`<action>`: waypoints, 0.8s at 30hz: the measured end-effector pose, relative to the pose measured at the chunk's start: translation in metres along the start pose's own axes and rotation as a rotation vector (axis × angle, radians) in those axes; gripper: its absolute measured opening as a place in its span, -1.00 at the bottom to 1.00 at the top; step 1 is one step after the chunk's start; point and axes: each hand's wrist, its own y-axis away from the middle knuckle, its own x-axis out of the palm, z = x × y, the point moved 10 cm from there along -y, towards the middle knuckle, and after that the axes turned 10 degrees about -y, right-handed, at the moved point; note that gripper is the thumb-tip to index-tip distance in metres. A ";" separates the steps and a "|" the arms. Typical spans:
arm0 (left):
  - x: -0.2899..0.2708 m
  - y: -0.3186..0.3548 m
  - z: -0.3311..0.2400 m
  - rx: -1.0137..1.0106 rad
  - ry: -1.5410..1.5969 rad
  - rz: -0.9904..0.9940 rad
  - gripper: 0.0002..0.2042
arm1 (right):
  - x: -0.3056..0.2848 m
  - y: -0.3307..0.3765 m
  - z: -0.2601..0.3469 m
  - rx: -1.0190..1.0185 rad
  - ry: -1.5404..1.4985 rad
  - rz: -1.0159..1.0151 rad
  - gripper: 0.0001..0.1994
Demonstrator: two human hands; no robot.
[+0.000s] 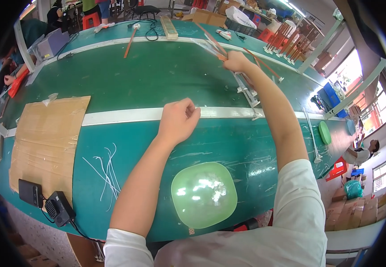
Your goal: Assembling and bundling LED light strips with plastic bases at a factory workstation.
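Observation:
My right hand (239, 62) is stretched out over the far half of the green table, its fingers wrapped round a bundle of long, thin brown strips (217, 41). Clear plastic lies along the bundle, and pale strips with white ends (247, 94) hang below the hand toward the white rail. My left hand (178, 120) is above that rail, fingers curled in, with nothing visible in them. Nearer to me, between my forearms, sits a light green bowl (183, 212) holding small clear, shiny pieces. Several thin white ties (107, 180) lie loose left of my left forearm.
A cardboard sheet (46, 138) lies at left, with a black box (31, 192) and a black speaker-like device (60, 208) at its near end. A white rail (121, 116) crosses the table. Brown strips (130, 46) lie farther off. A green lid-like piece (324, 132) stands right.

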 end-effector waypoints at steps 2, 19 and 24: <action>0.000 -0.001 -0.001 0.024 -0.013 -0.020 -0.80 | -0.025 0.011 0.018 -0.040 -0.065 -0.071 -0.58; -0.093 -0.119 -0.100 0.061 0.238 -0.183 0.02 | -0.134 0.099 0.131 -0.457 -1.033 -0.314 -0.78; -0.053 -0.144 -0.137 0.102 0.486 0.016 -0.35 | -0.132 0.119 0.162 -0.622 -0.900 -0.526 -0.71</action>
